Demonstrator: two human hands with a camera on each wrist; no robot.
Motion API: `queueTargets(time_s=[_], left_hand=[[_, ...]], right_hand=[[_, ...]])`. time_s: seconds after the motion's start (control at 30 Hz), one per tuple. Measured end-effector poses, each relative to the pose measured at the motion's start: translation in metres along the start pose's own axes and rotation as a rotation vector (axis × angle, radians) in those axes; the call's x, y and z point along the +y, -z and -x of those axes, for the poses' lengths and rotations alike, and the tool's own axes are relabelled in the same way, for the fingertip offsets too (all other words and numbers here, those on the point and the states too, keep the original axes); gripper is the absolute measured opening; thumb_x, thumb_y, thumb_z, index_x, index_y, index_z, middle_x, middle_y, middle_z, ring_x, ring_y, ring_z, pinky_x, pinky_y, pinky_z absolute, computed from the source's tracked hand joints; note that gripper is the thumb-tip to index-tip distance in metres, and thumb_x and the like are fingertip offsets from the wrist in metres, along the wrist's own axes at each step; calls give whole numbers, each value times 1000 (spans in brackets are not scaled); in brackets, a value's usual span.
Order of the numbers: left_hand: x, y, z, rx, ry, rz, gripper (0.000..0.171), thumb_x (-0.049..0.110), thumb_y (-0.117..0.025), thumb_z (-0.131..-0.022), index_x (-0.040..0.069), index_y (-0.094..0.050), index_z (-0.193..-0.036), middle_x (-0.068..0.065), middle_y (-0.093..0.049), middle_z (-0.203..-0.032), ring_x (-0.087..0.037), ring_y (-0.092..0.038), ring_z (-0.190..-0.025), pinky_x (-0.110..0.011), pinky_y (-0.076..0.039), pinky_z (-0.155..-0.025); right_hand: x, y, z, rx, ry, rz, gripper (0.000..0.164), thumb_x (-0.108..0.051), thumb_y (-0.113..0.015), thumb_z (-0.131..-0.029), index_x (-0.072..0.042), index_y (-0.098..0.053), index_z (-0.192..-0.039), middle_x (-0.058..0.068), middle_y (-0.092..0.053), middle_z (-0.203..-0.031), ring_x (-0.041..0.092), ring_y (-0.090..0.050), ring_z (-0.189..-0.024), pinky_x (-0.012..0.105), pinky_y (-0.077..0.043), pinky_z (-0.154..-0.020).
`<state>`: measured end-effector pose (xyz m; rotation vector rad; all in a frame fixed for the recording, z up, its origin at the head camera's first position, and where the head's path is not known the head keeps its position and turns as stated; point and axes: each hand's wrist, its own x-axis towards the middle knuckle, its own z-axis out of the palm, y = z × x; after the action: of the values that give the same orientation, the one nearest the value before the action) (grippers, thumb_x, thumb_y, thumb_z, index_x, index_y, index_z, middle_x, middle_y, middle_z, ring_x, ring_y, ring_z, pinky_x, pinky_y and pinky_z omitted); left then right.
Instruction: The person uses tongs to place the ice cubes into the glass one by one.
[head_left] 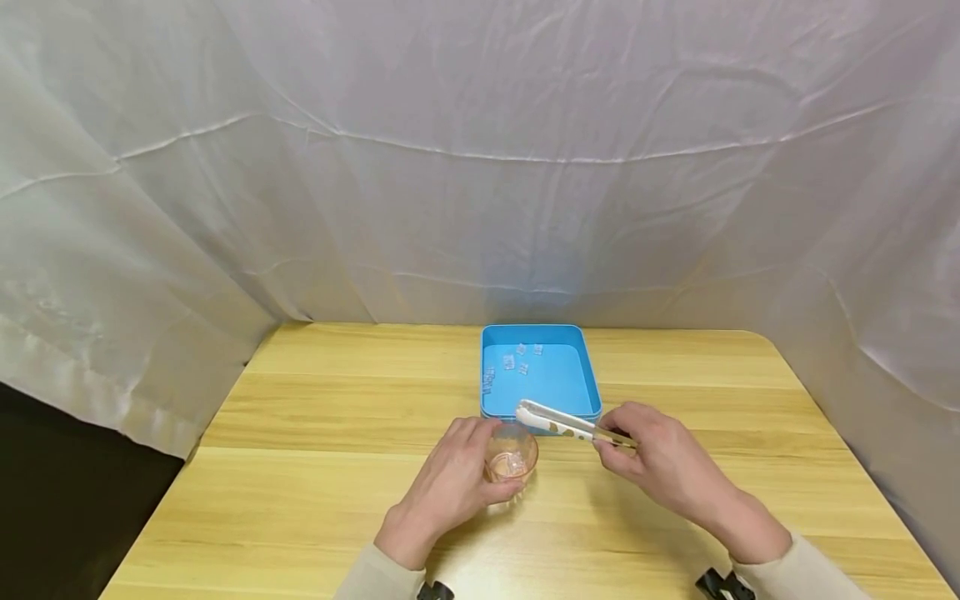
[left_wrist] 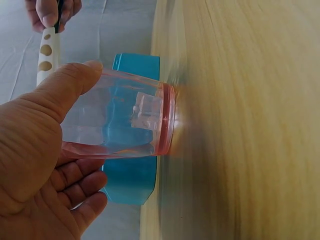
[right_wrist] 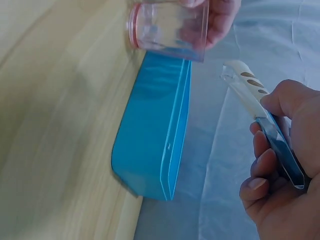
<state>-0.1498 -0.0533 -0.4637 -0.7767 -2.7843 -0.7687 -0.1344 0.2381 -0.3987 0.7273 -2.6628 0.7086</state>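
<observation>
My left hand (head_left: 453, 479) grips a clear pinkish cup (head_left: 501, 446) by its sides, thumb and fingers around it near the rim. The cup stands upright on the table, and a clear plastic cube (left_wrist: 147, 111) lies at its bottom. In my right hand (head_left: 667, 458) I hold white tongs (head_left: 558, 423) with brown spots, pinched between thumb and fingers. Their tips are pressed together around a small clear piece (right_wrist: 228, 74), just above the cup's rim. Behind the cup, a blue square tray (head_left: 558, 379) holds several clear cubes (head_left: 509, 362), mostly along its left side.
The wooden table (head_left: 337, 400) reaches back to a pale hanging cloth (head_left: 450, 167), which also runs along both sides. A dark area (head_left: 67, 492) lies past the table's left edge. The tray's raised near wall stands right behind the cup.
</observation>
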Motion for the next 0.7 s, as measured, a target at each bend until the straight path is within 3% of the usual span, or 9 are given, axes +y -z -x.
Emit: queueTargets(time_s=[0.7], left_hand=[[1, 0, 2, 12, -6, 10, 75, 47, -90, -82, 8, -60, -138, -4, -67, -127, -21, -59, -121, -38, -53, -106]], right_hand=[[5, -34, 17, 113, 200, -23, 25, -7, -85, -78, -18, -69, -93, -15, -64, -87, -3, -54, -76, 15, -52, -64]])
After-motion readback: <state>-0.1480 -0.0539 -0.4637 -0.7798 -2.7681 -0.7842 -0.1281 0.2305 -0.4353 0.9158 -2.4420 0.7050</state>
